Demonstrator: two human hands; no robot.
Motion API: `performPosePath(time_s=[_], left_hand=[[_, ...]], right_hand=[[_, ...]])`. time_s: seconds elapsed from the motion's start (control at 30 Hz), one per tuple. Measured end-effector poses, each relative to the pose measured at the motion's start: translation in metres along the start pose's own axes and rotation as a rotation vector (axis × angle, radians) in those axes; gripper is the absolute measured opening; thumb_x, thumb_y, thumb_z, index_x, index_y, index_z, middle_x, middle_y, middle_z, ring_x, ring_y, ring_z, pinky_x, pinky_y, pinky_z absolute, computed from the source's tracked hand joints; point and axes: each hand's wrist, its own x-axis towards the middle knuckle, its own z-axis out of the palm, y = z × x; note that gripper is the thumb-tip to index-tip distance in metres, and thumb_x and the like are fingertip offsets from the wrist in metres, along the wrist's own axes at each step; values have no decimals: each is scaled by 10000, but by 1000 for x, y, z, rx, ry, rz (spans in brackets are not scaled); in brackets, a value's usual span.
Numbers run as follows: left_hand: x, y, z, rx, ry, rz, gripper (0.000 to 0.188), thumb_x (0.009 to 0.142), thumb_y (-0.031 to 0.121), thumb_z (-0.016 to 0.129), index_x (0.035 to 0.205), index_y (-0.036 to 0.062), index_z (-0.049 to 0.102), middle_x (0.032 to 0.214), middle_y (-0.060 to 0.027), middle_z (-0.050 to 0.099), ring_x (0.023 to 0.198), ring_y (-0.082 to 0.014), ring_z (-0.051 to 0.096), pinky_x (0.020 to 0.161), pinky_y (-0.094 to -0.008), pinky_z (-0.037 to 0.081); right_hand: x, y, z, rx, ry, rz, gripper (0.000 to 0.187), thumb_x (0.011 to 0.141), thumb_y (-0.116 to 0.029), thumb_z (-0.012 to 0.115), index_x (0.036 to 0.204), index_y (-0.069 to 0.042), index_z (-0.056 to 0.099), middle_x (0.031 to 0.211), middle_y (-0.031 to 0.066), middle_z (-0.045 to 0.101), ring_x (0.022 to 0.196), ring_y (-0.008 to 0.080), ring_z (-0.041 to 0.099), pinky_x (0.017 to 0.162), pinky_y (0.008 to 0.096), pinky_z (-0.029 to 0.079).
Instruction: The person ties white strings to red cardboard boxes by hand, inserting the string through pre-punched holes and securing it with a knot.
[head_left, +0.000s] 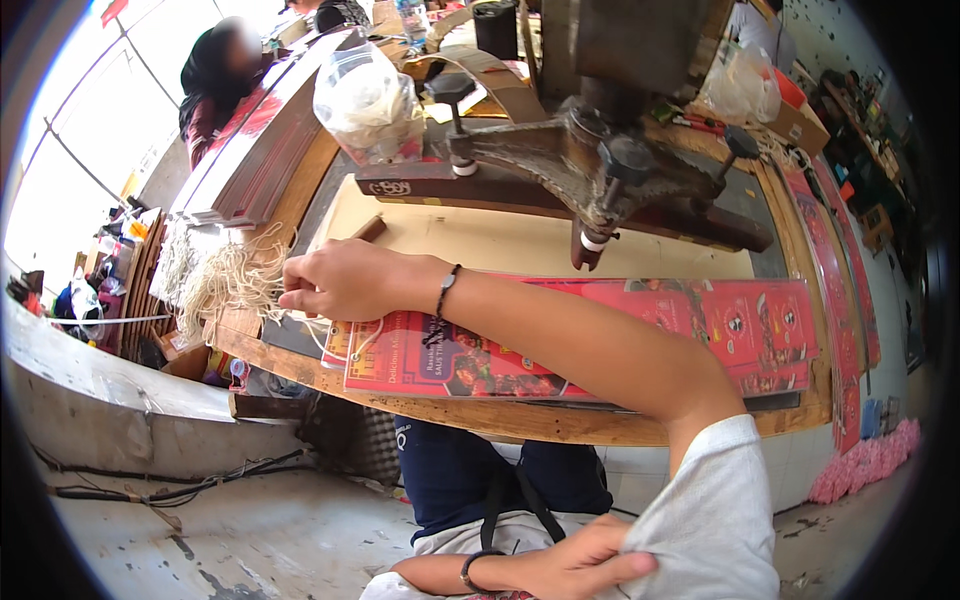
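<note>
At the left edge of the wooden desk (300, 365), a loose bundle of off-white cotton cords (225, 280) is seen, and the right hand (335, 280), reached across the body, is closed over its strands, fingers curled together on them. One cord appears already looped at the corner of the flat red printed cardboard sheet (600, 335) laid beneath the dark iron punching press (600, 165); stringing seems barely begun. The left hand (575, 565) is rested low against the grey sleeve, holding nothing.
</note>
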Motion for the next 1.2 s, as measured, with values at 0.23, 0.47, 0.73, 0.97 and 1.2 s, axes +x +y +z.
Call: performPosePath(time_s=[0.23, 0.47, 0.73, 0.97, 1.2], left_hand=[[3, 24, -23, 6, 1, 105, 526, 1013, 499, 511, 980, 14, 708, 787, -65, 711, 683, -221, 649, 628, -353, 486], [15, 62, -53, 318, -258, 275, 627, 1014, 576, 438, 1031, 12, 710, 878, -80, 741, 765, -314, 691, 722, -430, 529], [-34, 126, -138, 1250, 626, 808, 382, 922, 280, 635, 1138, -34, 620, 1160, -212, 621, 1099, -336, 608, 987, -461, 453], [-18, 115, -168, 1846, 912, 687, 196, 895, 146, 558, 905, 31, 717, 879, -95, 708, 1024, -328, 630, 997, -455, 410], [-26, 118, -167, 1806, 935, 677, 143, 837, 115, 583, 868, 26, 691, 905, -122, 709, 947, -339, 632, 938, -449, 411]], right_hand=[[-1, -2, -2, -72, -14, -55, 340, 971, -375, 586, 1028, -63, 711, 917, 178, 723, 931, 351, 688, 847, 457, 521], [-7, 2, 1, -34, 55, -52, 321, 953, -364, 609, 995, -66, 721, 905, 183, 720, 902, 372, 686, 830, 470, 524], [-7, -7, -6, 76, 279, -33, 283, 1008, -273, 569, 954, 0, 617, 760, 217, 670, 753, 386, 678, 694, 462, 514], [10, -71, -61, 196, 717, -66, 271, 986, -231, 576, 859, 6, 612, 659, 160, 654, 592, 322, 659, 609, 424, 507], [-66, -124, -80, -442, -77, -160, 242, 936, -266, 629, 953, -27, 656, 943, 134, 677, 978, 288, 653, 787, 419, 515]])
